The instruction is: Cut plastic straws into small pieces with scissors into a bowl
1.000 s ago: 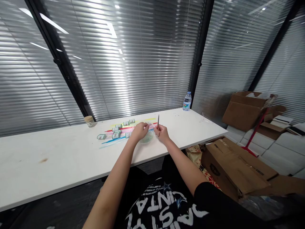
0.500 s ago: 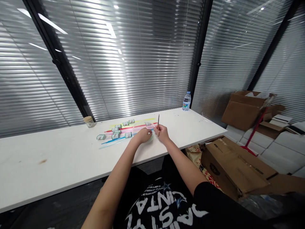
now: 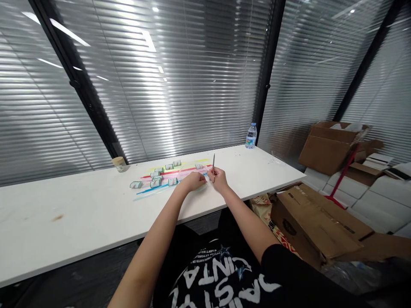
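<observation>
My right hand (image 3: 219, 180) is closed around a pair of scissors (image 3: 213, 161), whose blades point up and away from me. Close beside it, my left hand (image 3: 193, 182) is pinched, palm down; what its fingers hold is too small and hidden to make out. Behind and left of my hands lie long thin coloured strips: a red strip (image 3: 175, 172), a blue strip (image 3: 152, 188) and a yellow strip (image 3: 202, 161). Several small white-and-green packets (image 3: 156, 183) lie on and among the strips, one packet (image 3: 136, 185) apart at the left.
The white table (image 3: 96, 214) runs along a wall of blinds. A water bottle (image 3: 251, 137) stands at the back right, and a jar with a tan lid (image 3: 119, 163) at the back left. Cardboard boxes (image 3: 321, 218) and a red-handled tool (image 3: 345, 175) are right of the table.
The pale greenish, see-through piece under my left hand no longer shows. My left fingers have shifted slightly; my right hand and the scissors stay in place.
</observation>
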Motion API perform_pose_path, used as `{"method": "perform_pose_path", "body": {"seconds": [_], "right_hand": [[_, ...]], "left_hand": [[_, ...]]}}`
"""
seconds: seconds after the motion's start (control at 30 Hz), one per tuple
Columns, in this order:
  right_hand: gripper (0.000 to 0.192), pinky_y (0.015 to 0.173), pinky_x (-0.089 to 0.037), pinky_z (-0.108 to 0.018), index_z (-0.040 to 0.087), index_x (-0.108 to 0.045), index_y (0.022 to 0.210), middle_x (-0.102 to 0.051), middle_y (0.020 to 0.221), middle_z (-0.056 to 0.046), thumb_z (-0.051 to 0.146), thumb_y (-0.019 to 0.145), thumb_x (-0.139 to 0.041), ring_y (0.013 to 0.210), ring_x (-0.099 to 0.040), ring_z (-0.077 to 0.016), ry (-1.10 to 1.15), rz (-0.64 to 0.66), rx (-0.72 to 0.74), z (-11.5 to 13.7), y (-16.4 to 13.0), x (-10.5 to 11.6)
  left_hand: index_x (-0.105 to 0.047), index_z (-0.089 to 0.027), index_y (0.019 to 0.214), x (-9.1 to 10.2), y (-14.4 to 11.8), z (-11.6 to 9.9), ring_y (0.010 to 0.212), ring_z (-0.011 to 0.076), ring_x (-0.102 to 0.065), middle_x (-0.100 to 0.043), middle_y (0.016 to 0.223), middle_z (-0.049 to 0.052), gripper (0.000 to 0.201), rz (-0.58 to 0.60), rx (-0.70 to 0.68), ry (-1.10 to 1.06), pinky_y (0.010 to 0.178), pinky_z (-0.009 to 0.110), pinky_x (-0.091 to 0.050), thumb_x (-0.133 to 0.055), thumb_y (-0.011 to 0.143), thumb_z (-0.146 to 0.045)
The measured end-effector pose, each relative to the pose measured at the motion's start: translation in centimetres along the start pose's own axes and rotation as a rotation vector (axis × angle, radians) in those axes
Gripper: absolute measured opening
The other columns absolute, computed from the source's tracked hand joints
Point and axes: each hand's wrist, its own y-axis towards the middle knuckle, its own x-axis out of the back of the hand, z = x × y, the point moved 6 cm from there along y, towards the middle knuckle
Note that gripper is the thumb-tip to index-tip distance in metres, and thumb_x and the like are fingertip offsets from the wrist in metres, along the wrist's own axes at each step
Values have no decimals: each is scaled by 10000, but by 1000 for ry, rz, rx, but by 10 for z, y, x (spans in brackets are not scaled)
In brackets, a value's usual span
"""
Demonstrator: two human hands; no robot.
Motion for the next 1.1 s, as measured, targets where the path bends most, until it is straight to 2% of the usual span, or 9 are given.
{"method": "perform_pose_path", "body": {"seconds": [0.1, 0.2, 0.3, 0.4, 0.53, 0.67, 0.83, 1.1], "right_hand": [[262, 517, -304, -237, 205, -441, 575, -419, 530, 41, 341, 769, -554, 531, -375, -110, -22, -5, -9, 1, 0, 1], [252, 520, -319, -236, 200, -460, 585, -435, 532, 38, 341, 768, -562, 529, -385, -110, -36, 12, -15, 2, 0, 1], [236, 519, -322, -235, 198, -468, 582, -435, 523, 37, 319, 762, -562, 526, -384, -109, -37, 26, -15, 3, -1, 0], [229, 515, -318, -234, 198, -474, 581, -436, 518, 36, 312, 757, -565, 524, -385, -110, -33, 41, -14, 3, -1, -2], [242, 505, -311, -233, 200, -469, 589, -441, 515, 35, 339, 759, -570, 517, -392, -111, -24, 37, -29, 0, 0, -3], [251, 494, -293, -232, 202, -442, 567, -420, 505, 40, 318, 749, -570, 507, -366, -104, -20, 24, -44, -3, 0, -2], [212, 497, -289, -231, 198, -452, 573, -420, 518, 42, 277, 734, -565, 514, -359, -102, -23, 36, -39, -3, 0, -2], [265, 507, -295, -233, 207, -407, 566, -400, 510, 50, 322, 744, -566, 513, -363, -104, -47, 21, -32, -7, 1, -2]], "left_hand": [[-727, -201, 777, 4, -1, 3, 831, 232, -637, -723, 861, 80, 177, -8, 56, 60, 729, 281, -472, -563, 730, -250], [-726, -197, 907, 11, -1, 6, 946, 256, -641, -702, 1033, 113, 228, -48, 102, 122, 799, 304, -482, -563, 757, -249], [-694, -123, 1038, 17, -2, 12, 1045, 308, -624, -639, 1158, 208, 320, -99, 198, 202, 863, 379, -482, -467, 839, -230], [-677, -63, 1066, 15, -1, 15, 1025, 333, -640, -629, 1147, 266, 343, -83, 289, 251, 838, 410, -498, -441, 851, -186], [-689, -65, 1044, 10, 1, 14, 999, 315, -657, -669, 1098, 253, 322, -15, 326, 261, 833, 380, -503, -467, 847, -190], [-717, -102, 989, 8, 1, 12, 1012, 287, -657, -695, 1097, 208, 307, 40, 284, 233, 843, 324, -497, -480, 858, -247], [-691, -97, 1070, 15, -3, 13, 1053, 280, -647, -678, 1151, 201, 393, -5, 298, 208, 853, 316, -489, -360, 914, -241], [-702, -87, 1039, 10, -6, 0, 1040, 288, -651, -690, 1116, 202, 403, -2, 290, 153, 822, 308, -488, -358, 924, -264]]}}
